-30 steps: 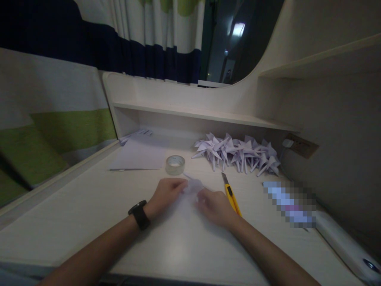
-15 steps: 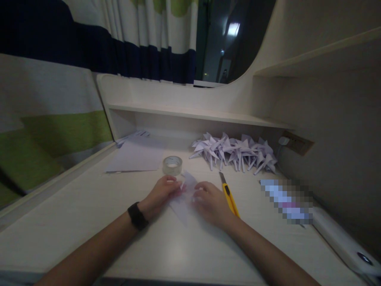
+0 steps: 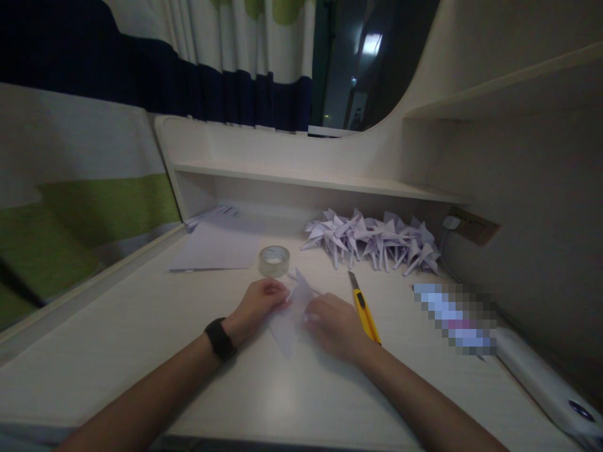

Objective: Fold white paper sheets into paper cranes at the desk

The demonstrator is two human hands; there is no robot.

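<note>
My left hand (image 3: 264, 306), with a dark band on its wrist, pinches the left side of a folded piece of white paper (image 3: 284, 329) over the desk. From the right, my right hand (image 3: 335, 323) has its fingers curled in on the same paper, and its fingertips are partly blurred. Pointed flaps of the paper stick up between the hands and down toward me. Just beyond my left hand stands a roll of clear tape (image 3: 274, 261). A yellow utility knife (image 3: 363, 311) with its blade out lies right beside my right hand.
Several white paper pinwheels (image 3: 372, 238) are heaped at the back right, under the shelf (image 3: 292, 177). A stack of white paper (image 3: 214, 245) lies at the back left. On the right are a pixelated flat object (image 3: 450, 317) and a long white device (image 3: 541, 376).
My right hand has closed in on the paper, its fingers more curled than before. A paper flap now stands up more sharply between the hands. The left hand keeps its pinch.
</note>
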